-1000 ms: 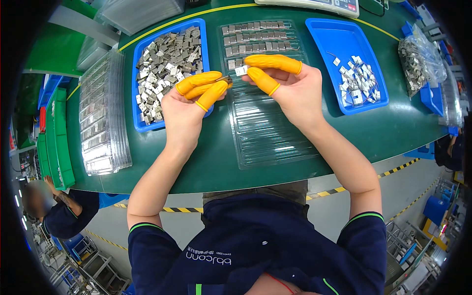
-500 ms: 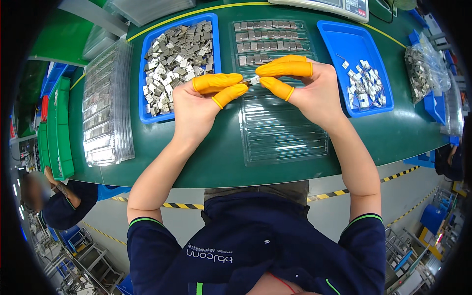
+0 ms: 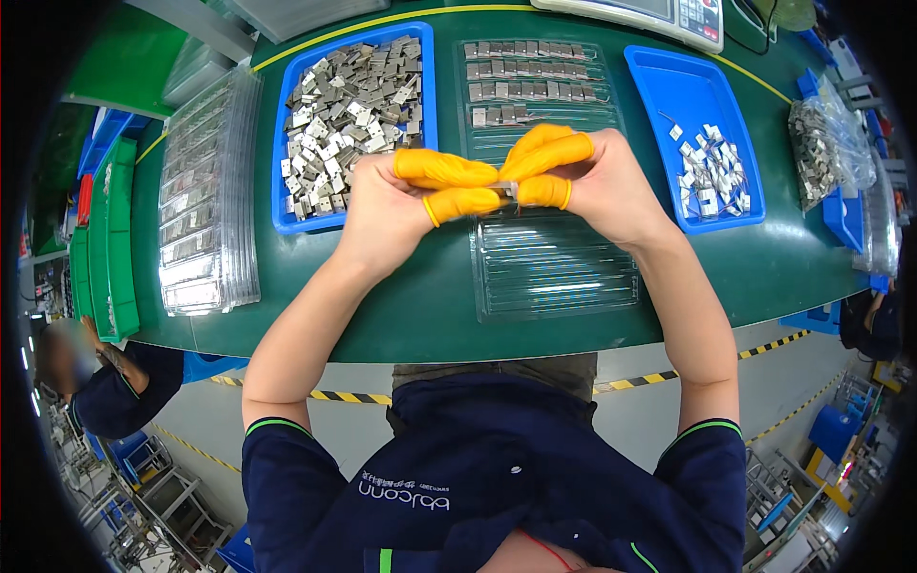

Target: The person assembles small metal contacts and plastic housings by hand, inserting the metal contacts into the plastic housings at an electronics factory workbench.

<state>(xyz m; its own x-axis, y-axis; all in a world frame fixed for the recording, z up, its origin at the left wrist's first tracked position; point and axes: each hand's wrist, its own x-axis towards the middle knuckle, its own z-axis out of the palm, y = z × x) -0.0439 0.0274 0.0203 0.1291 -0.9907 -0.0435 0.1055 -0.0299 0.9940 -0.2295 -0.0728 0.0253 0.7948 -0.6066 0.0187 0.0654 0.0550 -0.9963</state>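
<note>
Farthest left of the grip, green bins along the counter, then a stack of clear trays, well apart from either hand. Closer in, beyond the left grip and to its left, a left blue tray heaped with metal pieces. At the left hand, a narrow pinch, yellow-covered fingertips pointing right. Directly between the two hands, a small part, pale and metallic, just right of the left fingertips and just left of the right ones; apparently held from both sides, with neither hand clearly nearer. Mostly covered by fingertips, so cannot tell the long axis, nor whether one piece or two. Beneath the grip and reaching toward the body, a clear slotted tray, with rows of metal pieces on the side beyond the fingertips. At the right hand, likewise a narrow pinch, pointing left, close against the left fingertips. Well right of that grip, a right blue tray with white wired connectors; farther right, a plastic bag of metal pieces
</note>
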